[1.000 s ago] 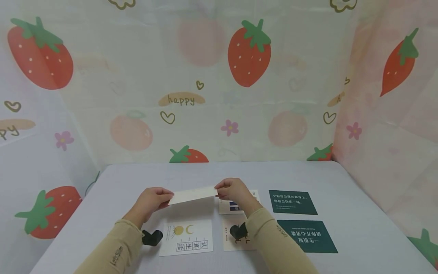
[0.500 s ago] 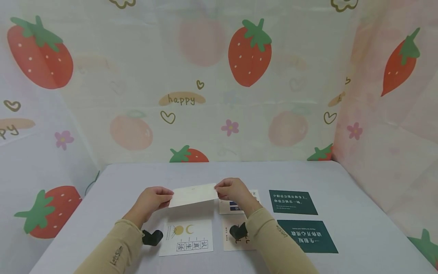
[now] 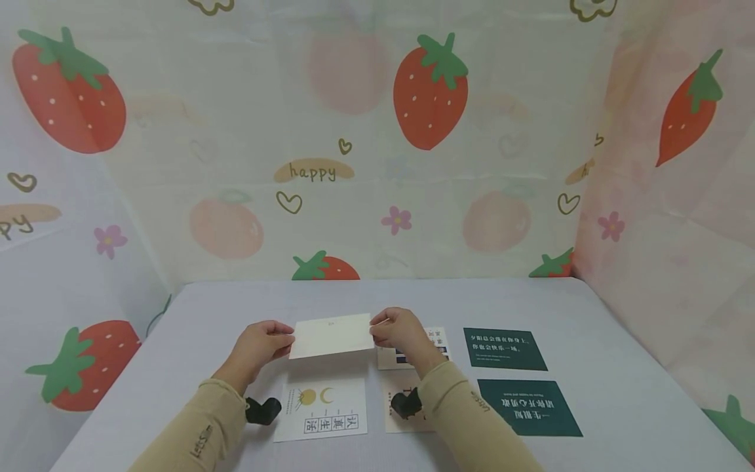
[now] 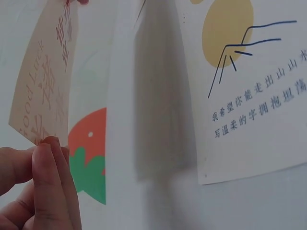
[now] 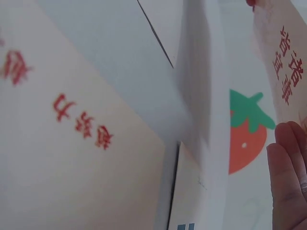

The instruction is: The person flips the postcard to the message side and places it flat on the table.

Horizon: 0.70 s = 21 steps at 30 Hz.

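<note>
Both hands hold one card [image 3: 333, 336] up over the table, its plain off-white side toward the head camera. My left hand [image 3: 256, 349] pinches its left edge between thumb and fingers. At the opposite edge, my right hand [image 3: 402, 333] pinches it the same way. In the left wrist view the card's other side [image 4: 45, 72] shows red characters and "Good Luck". Below the held card lies a white card [image 3: 324, 410] with a sun, a moon and boxed characters. A cream card [image 3: 390, 416] with red print is partly hidden behind the right wrist camera.
Behind the right hand lies a white card [image 3: 388, 358] with dark blue blocks. Two dark green cards, one farther back [image 3: 505, 349] and one nearer [image 3: 539, 408], lie at the right. A strawberry-print cloth [image 3: 377, 216] walls in the white table [image 3: 236, 305].
The held card has tilted up, so more of its plain side faces the head camera. Both hands have barely moved. Cards on the table lie as before.
</note>
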### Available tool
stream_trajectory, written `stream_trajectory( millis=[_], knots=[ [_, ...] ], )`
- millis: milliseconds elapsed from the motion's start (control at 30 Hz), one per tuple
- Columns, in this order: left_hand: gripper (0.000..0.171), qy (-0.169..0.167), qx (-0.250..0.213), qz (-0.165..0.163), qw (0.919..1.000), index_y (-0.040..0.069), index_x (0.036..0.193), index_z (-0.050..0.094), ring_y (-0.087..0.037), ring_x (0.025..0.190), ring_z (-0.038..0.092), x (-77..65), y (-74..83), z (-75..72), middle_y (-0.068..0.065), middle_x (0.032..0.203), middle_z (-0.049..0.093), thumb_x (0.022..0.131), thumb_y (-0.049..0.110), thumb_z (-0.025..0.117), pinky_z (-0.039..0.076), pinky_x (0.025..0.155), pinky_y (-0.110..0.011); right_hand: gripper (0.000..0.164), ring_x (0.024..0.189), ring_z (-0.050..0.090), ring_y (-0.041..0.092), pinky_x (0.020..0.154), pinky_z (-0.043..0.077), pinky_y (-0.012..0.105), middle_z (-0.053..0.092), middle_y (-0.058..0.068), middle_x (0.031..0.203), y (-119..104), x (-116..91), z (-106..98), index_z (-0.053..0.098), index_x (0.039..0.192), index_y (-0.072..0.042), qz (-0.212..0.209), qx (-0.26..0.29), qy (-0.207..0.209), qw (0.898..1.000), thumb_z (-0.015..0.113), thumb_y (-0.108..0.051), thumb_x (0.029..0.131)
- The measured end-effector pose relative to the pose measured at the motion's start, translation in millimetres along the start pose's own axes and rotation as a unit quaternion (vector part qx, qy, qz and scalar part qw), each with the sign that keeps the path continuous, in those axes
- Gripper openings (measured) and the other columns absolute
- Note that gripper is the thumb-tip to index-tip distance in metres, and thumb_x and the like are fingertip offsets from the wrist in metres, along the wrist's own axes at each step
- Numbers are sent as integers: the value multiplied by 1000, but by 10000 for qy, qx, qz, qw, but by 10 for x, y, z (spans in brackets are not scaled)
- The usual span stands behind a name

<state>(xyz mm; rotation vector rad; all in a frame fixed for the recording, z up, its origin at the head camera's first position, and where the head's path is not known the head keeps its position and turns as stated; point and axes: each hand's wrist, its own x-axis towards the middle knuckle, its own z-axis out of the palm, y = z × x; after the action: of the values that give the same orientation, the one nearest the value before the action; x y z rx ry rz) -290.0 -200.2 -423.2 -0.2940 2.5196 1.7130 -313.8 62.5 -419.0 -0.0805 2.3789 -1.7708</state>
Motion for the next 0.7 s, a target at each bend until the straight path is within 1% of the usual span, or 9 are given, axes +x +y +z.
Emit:
stream_trajectory(
  millis=[133, 367, 467, 700],
  knots=[
    [21, 71, -64, 4, 10000, -2, 104, 61, -15, 79, 59, -18, 5, -5, -14, 101, 59, 87, 10, 60, 53, 73, -26, 14, 71, 64, 18, 68, 55, 30, 65, 9, 84, 6, 3, 24, 62, 93, -2, -3, -33, 56, 10000, 66, -8, 82],
    [20, 212, -111, 19, 9997, -1, 103, 62, -15, 79, 59, -19, 1, -2, -14, 101, 60, 86, 10, 60, 53, 72, -26, 13, 72, 64, 17, 67, 55, 28, 65, 7, 82, 14, 8, 59, 62, 92, -3, 43, -243, 187, 9995, 67, -10, 81],
    [19, 260, -63, 16, 9996, -2, 102, 62, -14, 78, 60, -16, -7, -1, -14, 100, 60, 86, 9, 61, 53, 71, -26, 13, 71, 64, 16, 67, 55, 29, 65, 7, 81, 7, -1, 76, 62, 91, -4, 49, -321, 229, 9992, 67, -10, 81],
    [17, 349, 93, -137, 9993, -1, 99, 63, -14, 76, 60, 5, -29, -2, -14, 99, 60, 85, 9, 61, 53, 70, -24, 10, 70, 63, 16, 66, 55, 29, 64, 6, 80, -1, -10, 112, 61, 89, -4, 34, -516, 260, 9983, 66, -8, 81]
  ],
)
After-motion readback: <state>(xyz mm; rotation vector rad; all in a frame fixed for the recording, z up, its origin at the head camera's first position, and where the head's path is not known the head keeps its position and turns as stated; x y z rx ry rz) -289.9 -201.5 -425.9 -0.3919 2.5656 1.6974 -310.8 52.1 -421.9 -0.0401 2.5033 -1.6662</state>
